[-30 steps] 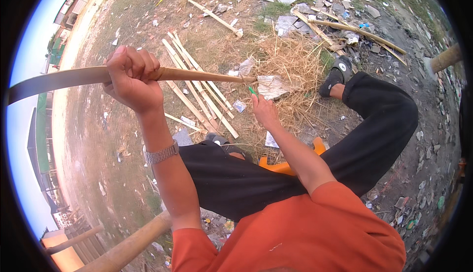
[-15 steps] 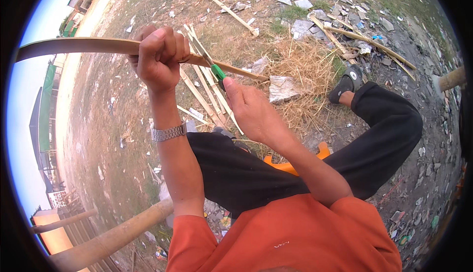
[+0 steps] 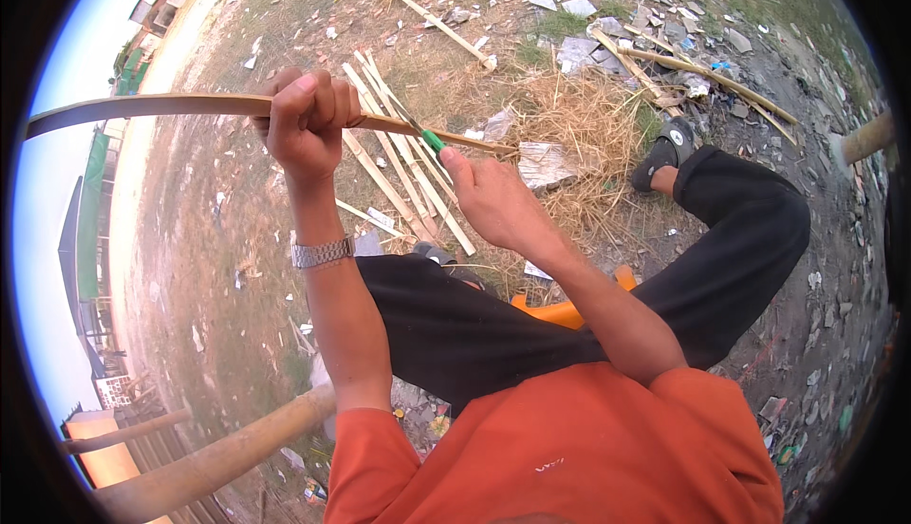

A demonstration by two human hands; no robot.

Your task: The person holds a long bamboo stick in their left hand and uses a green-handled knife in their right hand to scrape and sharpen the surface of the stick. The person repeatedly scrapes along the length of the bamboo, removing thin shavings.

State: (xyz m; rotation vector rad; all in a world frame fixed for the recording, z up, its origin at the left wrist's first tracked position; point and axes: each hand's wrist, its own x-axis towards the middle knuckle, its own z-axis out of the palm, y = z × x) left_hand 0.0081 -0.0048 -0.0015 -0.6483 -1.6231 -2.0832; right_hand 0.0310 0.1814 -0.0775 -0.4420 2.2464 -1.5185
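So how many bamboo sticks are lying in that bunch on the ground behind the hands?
About 5 split bamboo sticks lie side by side, running from near the left hand down toward the knee. The held strip and right hand cover parts, so more may be hidden.

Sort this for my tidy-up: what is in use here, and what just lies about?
In use: bamboo strip in the left hand; green-handled knife in the right hand.

Lying about: cut strips, straw, litter, poles.
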